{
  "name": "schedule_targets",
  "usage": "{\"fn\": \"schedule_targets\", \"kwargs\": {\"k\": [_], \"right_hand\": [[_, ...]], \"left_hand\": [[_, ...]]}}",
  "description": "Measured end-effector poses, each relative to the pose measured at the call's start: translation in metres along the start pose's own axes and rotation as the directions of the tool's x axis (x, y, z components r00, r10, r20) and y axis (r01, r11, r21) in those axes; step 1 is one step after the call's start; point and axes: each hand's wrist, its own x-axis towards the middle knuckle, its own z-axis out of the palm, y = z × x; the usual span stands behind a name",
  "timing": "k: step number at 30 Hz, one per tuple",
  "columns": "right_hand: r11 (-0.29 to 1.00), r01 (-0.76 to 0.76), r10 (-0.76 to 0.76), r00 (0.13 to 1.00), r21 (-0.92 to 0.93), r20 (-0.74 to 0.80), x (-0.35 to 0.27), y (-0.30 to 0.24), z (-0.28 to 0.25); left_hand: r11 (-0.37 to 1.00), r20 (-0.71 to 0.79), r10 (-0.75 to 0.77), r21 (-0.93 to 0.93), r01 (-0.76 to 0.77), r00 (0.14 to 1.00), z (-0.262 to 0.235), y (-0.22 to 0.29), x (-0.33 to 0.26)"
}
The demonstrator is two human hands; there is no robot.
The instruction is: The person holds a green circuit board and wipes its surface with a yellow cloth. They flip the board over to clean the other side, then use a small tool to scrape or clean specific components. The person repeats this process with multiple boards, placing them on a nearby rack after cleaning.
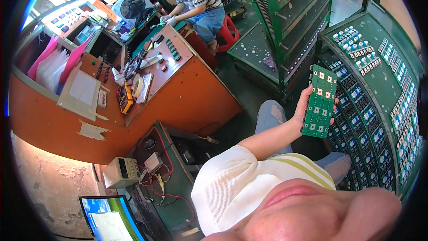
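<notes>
The green circuit board [320,101] stands nearly upright, long axis running up and slightly right from the palm, held in front of the sloped green rack [379,80] of small parts. One hand [304,109] is clamped on its left long edge, fingers behind, thumb in front; which hand cannot be told. Its forearm reaches up from the white sleeve [232,183]. The other hand is out of sight.

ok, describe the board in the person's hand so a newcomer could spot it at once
Start at the big sloped green rack on the right, filled with rows of small blue-and-white parts. Just off its left edge, the left hand holds up a long green circuit board. It is the only loose board, with pale square pads, not seated in the rack.
</notes>
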Motion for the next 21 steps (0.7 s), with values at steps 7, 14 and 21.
{"fn": "schedule_targets", "kwargs": {"k": [7, 14, 21], "right_hand": [[0.811, 0.016, -0.121, 0.982, 0.584, 0.142, -0.045, -0.14, -0.034], [0.574, 0.122, -0.311, 0.947, 0.809, 0.078, -0.1, -0.199, -0.022], [-0.328, -0.862, -0.71, 0.495, 0.388, 0.501, -0.117, -0.267, -0.06]], "left_hand": [[0.997, 0.002, -0.076, 0.034, 0.076, 0.997, -0.001, -0.011, -0.006], [0.997, -0.005, -0.056, 0.058, 0.056, 0.998, -0.011, -0.001, -0.014], [0.95, 0.136, -0.29, -0.08, 0.302, 0.947, 0.007, -0.005, -0.029]]}}
